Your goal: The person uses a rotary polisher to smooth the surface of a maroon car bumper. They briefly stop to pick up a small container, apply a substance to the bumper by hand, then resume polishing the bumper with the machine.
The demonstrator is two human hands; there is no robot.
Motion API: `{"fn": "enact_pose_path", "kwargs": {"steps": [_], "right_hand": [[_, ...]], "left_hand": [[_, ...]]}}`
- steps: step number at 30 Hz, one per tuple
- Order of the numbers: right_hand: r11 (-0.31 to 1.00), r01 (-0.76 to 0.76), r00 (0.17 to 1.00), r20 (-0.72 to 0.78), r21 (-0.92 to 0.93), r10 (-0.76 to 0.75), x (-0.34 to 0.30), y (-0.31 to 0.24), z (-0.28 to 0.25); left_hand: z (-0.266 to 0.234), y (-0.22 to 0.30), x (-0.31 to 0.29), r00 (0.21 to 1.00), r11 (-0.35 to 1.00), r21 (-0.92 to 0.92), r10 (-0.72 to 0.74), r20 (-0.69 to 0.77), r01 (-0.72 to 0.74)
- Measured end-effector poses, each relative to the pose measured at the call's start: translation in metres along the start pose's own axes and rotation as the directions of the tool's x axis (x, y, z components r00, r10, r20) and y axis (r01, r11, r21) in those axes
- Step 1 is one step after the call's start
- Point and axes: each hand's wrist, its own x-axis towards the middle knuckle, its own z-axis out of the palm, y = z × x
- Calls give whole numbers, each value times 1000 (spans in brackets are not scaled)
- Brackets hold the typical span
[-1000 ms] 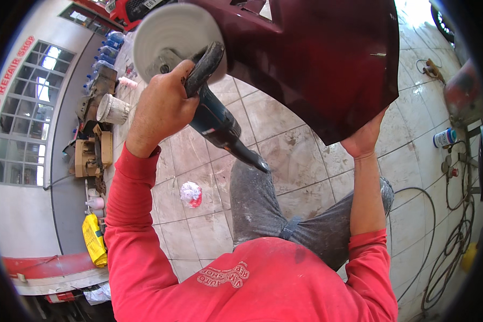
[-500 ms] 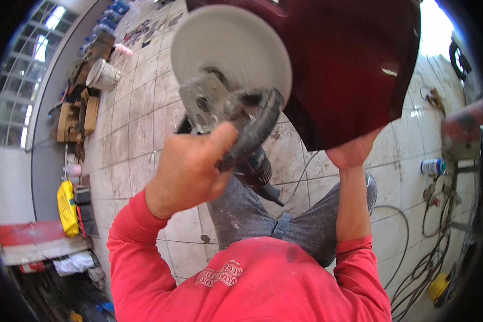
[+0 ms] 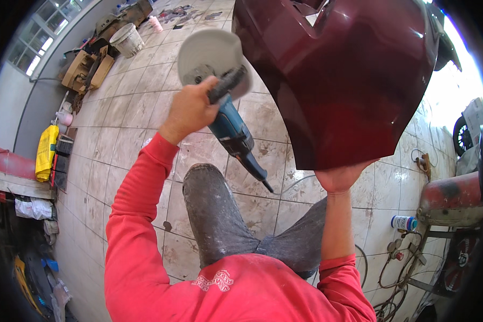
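My left hand [image 3: 189, 111] is closed round the front handle of a teal and black electric polisher [image 3: 232, 127]. Its round, pale pad [image 3: 205, 49] points away from me, left of a glossy dark red car body panel [image 3: 354, 91]. The pad's right edge comes close to the panel; whether they touch, I cannot tell. My right hand [image 3: 339, 178] grips the panel's lower edge from below, with the fingers partly hidden behind it. The polisher's tail slants down to the right, and a thin cord [image 3: 298, 182] runs from it.
A white bucket [image 3: 127, 41] and a cardboard box [image 3: 81, 70] stand along the left wall. A yellow bag [image 3: 46, 153] lies nearer. On the right are a blue-labelled can [image 3: 403, 222], cables and hoses [image 3: 394, 300], and a red part on a stand [image 3: 453, 194]. The floor is tiled.
The polisher has moved away from me and left, off the panel's front, and its pad has tilted. The panel now shows more fully, still held by my right hand. My view has shifted.
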Motion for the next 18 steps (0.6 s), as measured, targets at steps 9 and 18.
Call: {"fn": "enact_pose_path", "kwargs": {"steps": [9, 18], "right_hand": [[984, -84, 994, 87, 155, 72, 3, 13, -18], [965, -263, 950, 180, 26, 254, 14, 10, -52]], "left_hand": [[-28, 21, -1, 989, 985, 116, 120, 87, -129], [-5, 106, -94, 976, 986, 21, 158, 147, -162]]}}
